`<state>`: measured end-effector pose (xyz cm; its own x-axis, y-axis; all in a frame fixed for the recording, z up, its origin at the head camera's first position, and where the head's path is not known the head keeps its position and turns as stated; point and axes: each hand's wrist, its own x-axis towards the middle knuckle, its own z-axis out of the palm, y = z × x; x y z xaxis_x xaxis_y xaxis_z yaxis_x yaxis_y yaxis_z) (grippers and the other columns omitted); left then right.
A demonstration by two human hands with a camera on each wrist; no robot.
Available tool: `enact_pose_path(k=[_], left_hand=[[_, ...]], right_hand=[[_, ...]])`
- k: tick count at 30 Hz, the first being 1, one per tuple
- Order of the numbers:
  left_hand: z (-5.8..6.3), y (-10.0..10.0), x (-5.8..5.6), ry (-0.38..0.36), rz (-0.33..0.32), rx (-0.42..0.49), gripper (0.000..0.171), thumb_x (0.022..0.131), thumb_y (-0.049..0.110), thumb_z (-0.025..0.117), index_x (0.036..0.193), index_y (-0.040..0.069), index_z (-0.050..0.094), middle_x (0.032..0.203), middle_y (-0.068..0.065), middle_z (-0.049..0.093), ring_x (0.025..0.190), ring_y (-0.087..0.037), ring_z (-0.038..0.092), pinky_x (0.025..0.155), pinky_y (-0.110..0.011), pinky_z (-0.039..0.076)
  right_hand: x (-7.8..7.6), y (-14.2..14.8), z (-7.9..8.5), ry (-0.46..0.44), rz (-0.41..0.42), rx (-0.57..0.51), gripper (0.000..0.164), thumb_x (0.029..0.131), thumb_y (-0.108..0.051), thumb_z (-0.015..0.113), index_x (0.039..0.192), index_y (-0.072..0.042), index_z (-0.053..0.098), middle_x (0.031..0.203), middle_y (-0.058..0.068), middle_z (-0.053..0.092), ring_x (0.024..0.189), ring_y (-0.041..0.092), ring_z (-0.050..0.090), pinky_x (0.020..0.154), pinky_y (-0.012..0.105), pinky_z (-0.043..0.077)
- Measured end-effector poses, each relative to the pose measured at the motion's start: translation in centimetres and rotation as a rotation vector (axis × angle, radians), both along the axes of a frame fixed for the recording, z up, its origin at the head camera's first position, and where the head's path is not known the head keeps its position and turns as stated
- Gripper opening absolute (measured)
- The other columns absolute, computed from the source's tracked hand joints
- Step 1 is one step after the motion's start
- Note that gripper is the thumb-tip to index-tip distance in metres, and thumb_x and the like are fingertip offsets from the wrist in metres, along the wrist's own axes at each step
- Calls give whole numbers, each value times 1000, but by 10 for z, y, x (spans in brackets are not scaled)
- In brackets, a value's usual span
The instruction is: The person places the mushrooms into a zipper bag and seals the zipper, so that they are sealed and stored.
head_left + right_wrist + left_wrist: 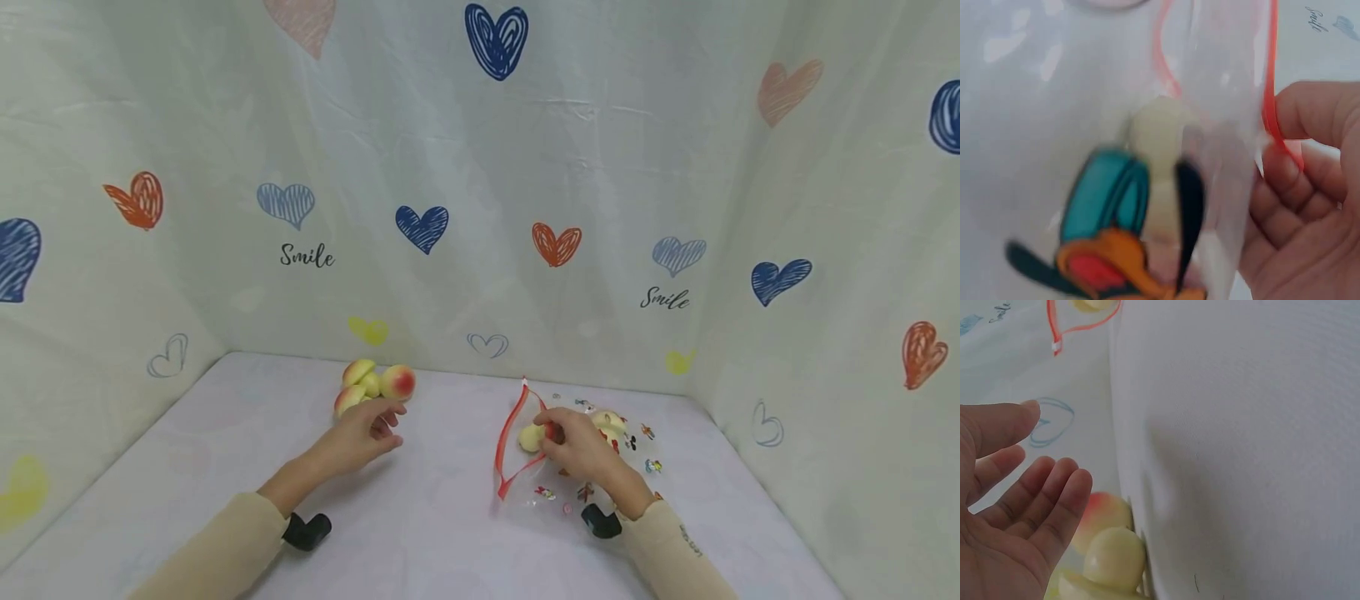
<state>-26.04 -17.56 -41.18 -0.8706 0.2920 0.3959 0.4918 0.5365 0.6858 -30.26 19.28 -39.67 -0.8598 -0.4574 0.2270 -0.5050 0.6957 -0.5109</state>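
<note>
On the right half of the desk (442, 508), the clear printed bag (558, 490) lies with its red-trimmed mouth (500, 454) gaping toward the left edge. The right hand (579, 446) pinches that trim between thumb and finger, and 1 yellow-and-red fruit (531, 438) sits just inside the mouth; paler fruit (609, 422) shows through the film farther in. The left hand (363, 435) is loosely spread with nothing in it, near at least 4 loose fruits (398, 382) clustered by the far edge, left of its middle. Whether a fingertip brushes them, I cannot tell.

To do this well, I would hold the trim lightly and lift it a little, since the thin film looks likely to fold over the gap. Easing the front fruit deeper would free the mouth. For the left hand, picking from the cluster's near or right side, 1 fruit at a time, should disturb the others least; they look round enough to roll.
</note>
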Motion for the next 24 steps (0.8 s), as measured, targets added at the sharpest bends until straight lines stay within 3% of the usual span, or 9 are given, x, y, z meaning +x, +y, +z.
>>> enact_pose_path(k=[4, 7, 16, 20, 24], left_hand=[[1, -6, 0, -2, 17, -10, 32, 79, 0, 73, 109, 1, 61, 89, -5, 57, 76, -14, 58, 71, -28, 53], [3, -10, 1, 6, 23, -17, 32, 79, 0, 73, 109, 0, 61, 90, -6, 57, 78, -17, 59, 72, -30, 53], [10, -33, -5, 80, 140, -79, 35, 80, 4, 73, 112, -3, 60, 106, -17, 62, 98, -33, 59, 84, -48, 50], [14, -43, -9, 87, 193, -65, 35, 80, 4, 73, 111, -5, 61, 105, -19, 62, 95, -33, 57, 85, -51, 47], [15, -50, -13, 94, 215, -91, 37, 78, 5, 75, 111, -4, 62, 101, -17, 59, 90, -31, 51, 81, -47, 46]], right_hand=[[2, -5, 3, -6, -122, 5, 44, 77, -19, 79, 116, -8, 63, 108, 1, 58, 92, 18, 52, 76, 31, 51], [3, -8, 4, -5, -158, 9, 56, 73, -23, 83, 122, -9, 59, 123, 7, 56, 99, 20, 52, 86, 37, 50], [2, -5, 2, 12, -92, -17, 71, 69, -20, 86, 130, -11, 52, 97, -3, 50, 83, 14, 47, 67, 25, 45], [2, -4, 2, 18, -74, -38, 72, 69, -20, 87, 131, -11, 52, 92, -5, 48, 81, 13, 46, 64, 24, 44], [2, -3, 2, 10, -47, -57, 71, 69, -19, 86, 131, -12, 52, 93, -5, 48, 81, 14, 46, 64, 23, 44]])
